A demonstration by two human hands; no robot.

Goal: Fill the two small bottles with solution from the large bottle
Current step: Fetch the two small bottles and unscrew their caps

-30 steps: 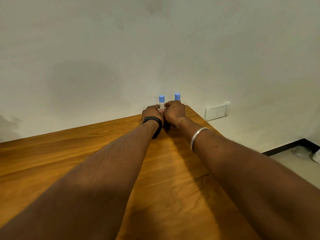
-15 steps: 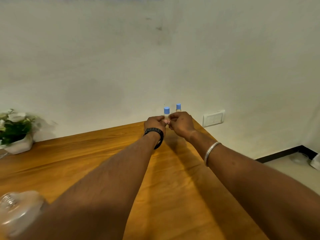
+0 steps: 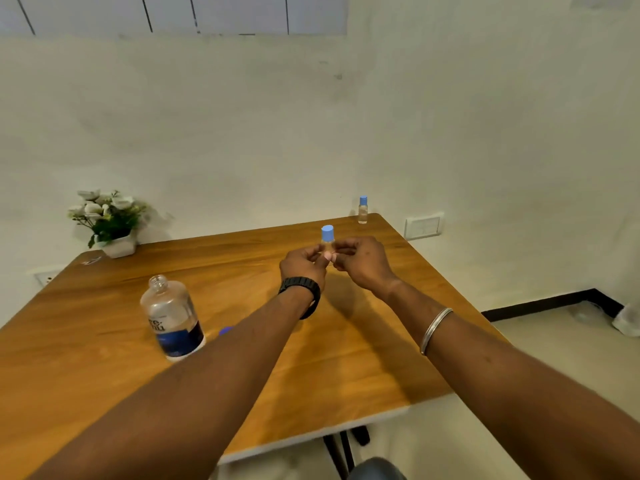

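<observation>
- Both hands, left hand [image 3: 304, 263] and right hand [image 3: 363, 259], pinched a capped small bottle [image 3: 327, 239], now lifted off the desk [image 3: 346, 358].
- The second small bottle [image 3: 362, 210] stayed behind (far corner).
- The large bottle [image 3: 171, 318] stood uncapped; uncapping likely came next.

Wooden table [image 3: 346, 358] against white wall [image 3: 242, 133] (tiled floor [image 3: 554, 348]).

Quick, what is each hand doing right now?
Left hand: pinching the small bottle with the blue cap.
Right hand: fingers curled at the same bottle, holding it too.
</observation>
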